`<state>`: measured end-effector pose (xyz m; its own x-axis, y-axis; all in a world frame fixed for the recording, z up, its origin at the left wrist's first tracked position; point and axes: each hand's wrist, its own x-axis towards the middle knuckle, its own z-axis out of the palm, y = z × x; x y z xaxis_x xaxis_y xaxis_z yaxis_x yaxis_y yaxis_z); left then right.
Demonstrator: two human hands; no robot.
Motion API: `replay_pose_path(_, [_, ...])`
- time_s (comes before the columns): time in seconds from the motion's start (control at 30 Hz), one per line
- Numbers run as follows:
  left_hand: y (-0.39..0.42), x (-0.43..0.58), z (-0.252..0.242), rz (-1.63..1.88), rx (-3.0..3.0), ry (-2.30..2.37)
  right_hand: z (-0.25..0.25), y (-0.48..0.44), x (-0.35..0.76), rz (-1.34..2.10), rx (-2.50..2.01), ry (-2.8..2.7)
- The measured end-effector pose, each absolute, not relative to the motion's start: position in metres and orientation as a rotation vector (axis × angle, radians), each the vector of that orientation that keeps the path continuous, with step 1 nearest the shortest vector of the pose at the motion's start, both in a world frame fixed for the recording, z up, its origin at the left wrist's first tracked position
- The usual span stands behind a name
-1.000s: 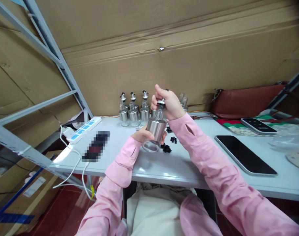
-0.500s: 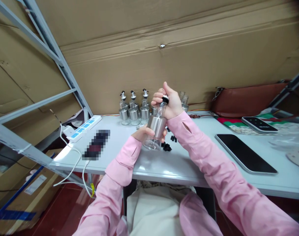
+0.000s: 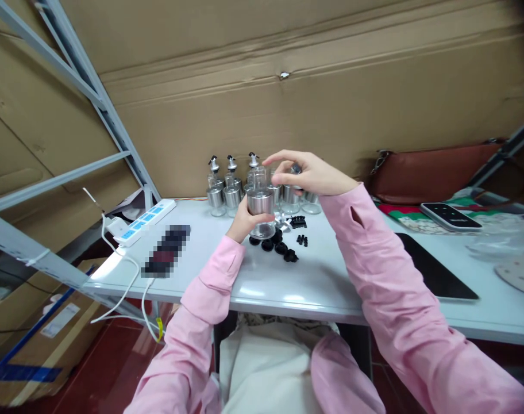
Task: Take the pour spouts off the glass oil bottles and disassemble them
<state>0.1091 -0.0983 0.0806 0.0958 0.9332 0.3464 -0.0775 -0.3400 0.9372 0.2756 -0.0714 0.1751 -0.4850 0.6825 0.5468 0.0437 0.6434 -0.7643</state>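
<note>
My left hand [image 3: 243, 221] is wrapped round the steel band of a glass bottle [image 3: 261, 202], held upright above the table with its neck uncovered. Just right of the neck is my right hand [image 3: 316, 173], its index finger stretched out and its other fingers curled around a small black cap [image 3: 296, 169], partly hidden. Black round caps [image 3: 281, 248] lie on the table below the bottle, beside small black parts [image 3: 302, 240]. Behind them stand several similar bottles [image 3: 216, 198], some with silver-and-black pourer tops [image 3: 231, 163].
A white power strip [image 3: 146, 222] and a blurred-out phone-like object [image 3: 166, 250] are at the left. Toward the right lie a dark-screened tablet [image 3: 434, 270], a phone [image 3: 450, 216], a brown bag [image 3: 434, 172] and clear plastic. Cardboard stands behind the white table [image 3: 331, 287].
The black cap has come off the bottle's mouth with my right hand, which has moved right. My left hand has brought the bottle from tilted to upright and slightly higher.
</note>
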Motion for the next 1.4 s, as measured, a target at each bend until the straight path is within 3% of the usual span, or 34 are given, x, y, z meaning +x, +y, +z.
replay_pose_path(0.2, [-0.09,0.114,0.07,1.443,1.572,0.939,0.168,-0.074,0.257,0.463,-0.714,-2.183])
replay_pose_path(0.37, [-0.089,0.122,0.062,1.396,1.662,0.883,0.162,-0.071,0.256,0.651,-0.705,-1.985])
replay_pose_path(0.6, [-0.07,0.096,0.062,1.966,1.714,1.371,0.153,-0.05,0.262,0.744,-0.747,-1.584])
replay_pose_path(0.77, [-0.058,0.062,0.053,1.826,2.149,1.562,0.138,-0.026,0.269,0.412,-0.89,-1.652])
replay_pose_path(1.03, [-0.053,0.053,0.044,1.681,2.235,1.556,0.13,-0.017,0.268,0.157,-0.976,-1.647])
replay_pose_path(1.4, [-0.056,0.056,0.047,1.628,2.159,1.663,0.105,-0.002,0.259,0.12,-0.955,-1.737])
